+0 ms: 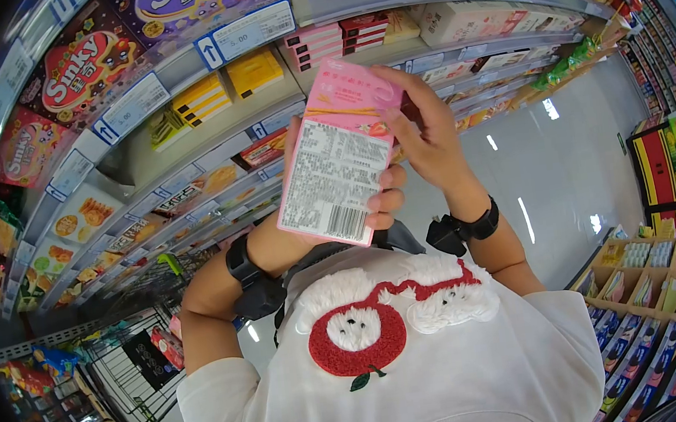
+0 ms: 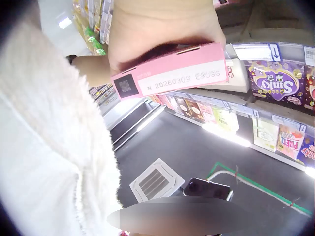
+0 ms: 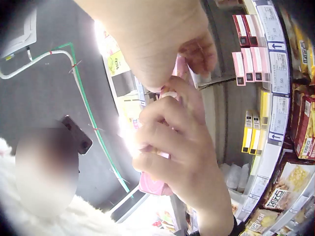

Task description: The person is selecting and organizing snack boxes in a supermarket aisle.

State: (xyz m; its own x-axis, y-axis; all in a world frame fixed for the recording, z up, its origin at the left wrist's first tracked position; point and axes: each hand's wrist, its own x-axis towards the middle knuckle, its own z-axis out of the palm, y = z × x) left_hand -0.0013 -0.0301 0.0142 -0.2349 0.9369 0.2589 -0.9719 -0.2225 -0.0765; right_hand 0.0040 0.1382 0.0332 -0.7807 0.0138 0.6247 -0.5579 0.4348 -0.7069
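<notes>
A pink box of biscuit sticks [image 1: 333,170] is held up in front of the chest. Its printed back, with a white text panel and barcode, faces the head camera. My left hand [image 1: 385,199] grips it from behind, fingers curled round the right edge; the palm is hidden by the box. At the upper right corner my right hand [image 1: 429,130] pinches the box, thumb on the printed face. In the left wrist view, the end of the pink box [image 2: 170,73] shows a stamped date. The right wrist view has the left hand [image 3: 177,142] wrapped round the box.
Shelves of boxed snacks curve round the front and left, with purple Sinky boxes [image 1: 202,1] and yellow boxes [image 1: 255,72] close by. A wire shopping cart [image 1: 135,371] stands lower left. Divided display bins [image 1: 633,277] are at right, beyond the grey floor [image 1: 510,183].
</notes>
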